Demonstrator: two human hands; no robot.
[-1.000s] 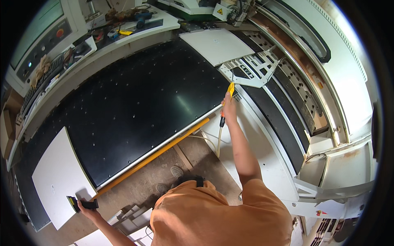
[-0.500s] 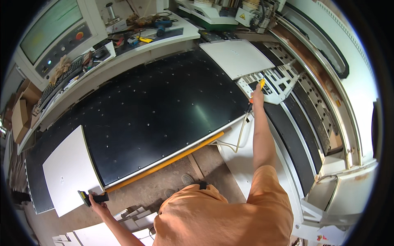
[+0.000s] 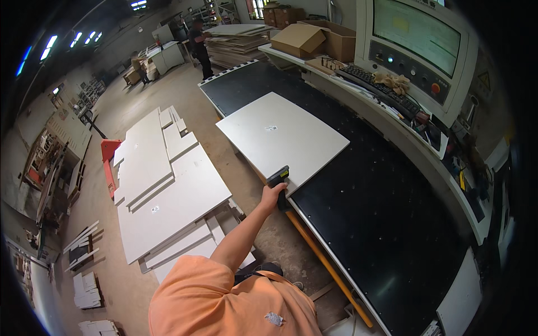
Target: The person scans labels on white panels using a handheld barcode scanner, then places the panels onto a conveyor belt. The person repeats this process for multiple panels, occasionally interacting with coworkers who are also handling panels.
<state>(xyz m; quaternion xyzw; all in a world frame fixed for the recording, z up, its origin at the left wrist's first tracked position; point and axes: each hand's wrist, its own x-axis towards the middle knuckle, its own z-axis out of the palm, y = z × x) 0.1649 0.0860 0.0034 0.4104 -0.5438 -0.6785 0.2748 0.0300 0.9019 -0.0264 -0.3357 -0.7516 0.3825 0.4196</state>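
My left hand is closed round the grip of a black handheld barcode scanner. The scanner is at the near edge of a white panel, its head over the surface. A small printed label sits near the middle of that panel. Beneath the panel runs a long black machine table dotted with small studs. My right hand is outside the picture.
White boards lie stacked on the left, beside a red pallet jack. A control console and a cluttered shelf line the far side. An orange rail edges the table. Two people stand in the background.
The view has swung left, toward the scanner and the board stacks. My right hand, earlier closed on a yellow-and-orange tool with a hose, has left the picture. The left hand still holds the scanner.
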